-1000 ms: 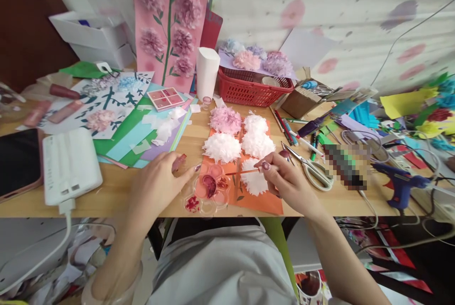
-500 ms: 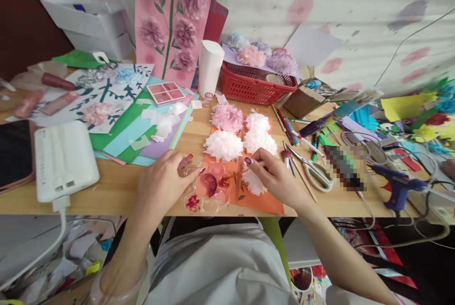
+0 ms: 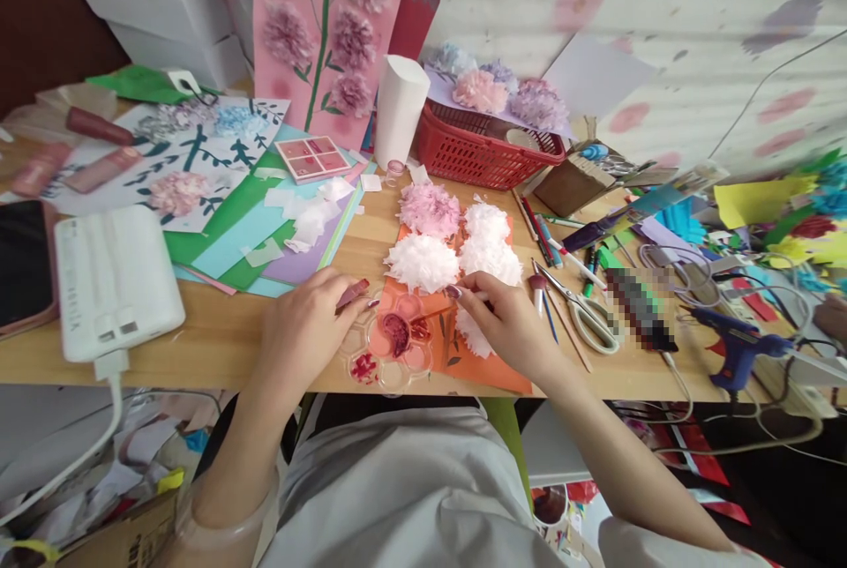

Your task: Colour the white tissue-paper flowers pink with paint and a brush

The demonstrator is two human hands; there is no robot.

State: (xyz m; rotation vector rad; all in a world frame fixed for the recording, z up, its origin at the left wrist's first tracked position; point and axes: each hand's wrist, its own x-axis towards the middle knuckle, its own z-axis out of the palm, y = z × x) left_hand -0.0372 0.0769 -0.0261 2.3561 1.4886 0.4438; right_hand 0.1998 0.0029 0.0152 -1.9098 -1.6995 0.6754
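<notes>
My left hand (image 3: 308, 325) is closed around a small reddish-brown piece (image 3: 352, 294), which sticks out past the fingers; its kind is unclear. Just right of it lies a clear flower-shaped palette (image 3: 390, 374) with dark red color in its middle well and red smears in others. My right hand (image 3: 499, 312) pinches a thin reddish-brown stick (image 3: 427, 317), whose tip reaches over the palette's right wells. Orange paper (image 3: 503, 374) lies under the palette's right side. Behind the hands sit a white tissue-like flower (image 3: 422, 262), a pink one (image 3: 430, 209) and more white ones (image 3: 490, 255).
Scissors (image 3: 592, 321), brushes (image 3: 537, 286) and pens lie to the right, with a blue glue gun (image 3: 731, 347) beyond. A white power bank (image 3: 119, 281) with a cable is at left. Colored sheets, a red basket (image 3: 490, 149) and a white bottle-like container (image 3: 399, 109) stand behind.
My left thumb has drawn back from over the palette toward the left fingers. My right hand has shifted slightly, with the stick still over the palette. The view has tilted a little.
</notes>
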